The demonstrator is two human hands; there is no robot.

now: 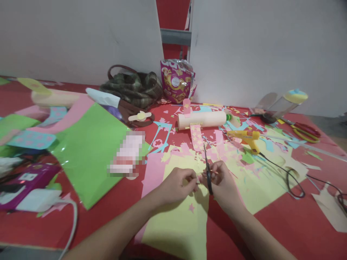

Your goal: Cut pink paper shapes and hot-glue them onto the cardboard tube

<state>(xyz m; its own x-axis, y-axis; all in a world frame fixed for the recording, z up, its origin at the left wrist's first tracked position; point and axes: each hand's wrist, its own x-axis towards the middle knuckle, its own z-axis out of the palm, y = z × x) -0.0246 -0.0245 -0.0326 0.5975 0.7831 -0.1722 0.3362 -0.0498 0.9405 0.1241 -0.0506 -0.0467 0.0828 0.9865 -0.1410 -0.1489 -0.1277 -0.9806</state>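
Black-handled scissors point(208, 175) are in my right hand point(225, 186), their blades pointing away from me. My left hand point(177, 184) is closed in a pinch just left of them, on a small pale scrap of paper point(198, 179) that the fingers mostly hide. Beneath both hands lies a yellow paper sheet point(173, 224), partly over a pink sheet point(151, 173). A small pink paper star point(191, 208) rests on the yellow one. Beyond my hands a cream paper tube point(203, 120) lies on its side, with a pink star-patterned strip point(196, 137) at its front.
A yellow glue gun point(245, 135) with a trailing cord is right of the tube. Red-handled pliers point(306, 131) and a clear cylinder point(284, 104) lie farther right. Green sheets point(92, 155) and a purple device point(29, 180) occupy the left. A snack bag point(176, 81) stands behind.
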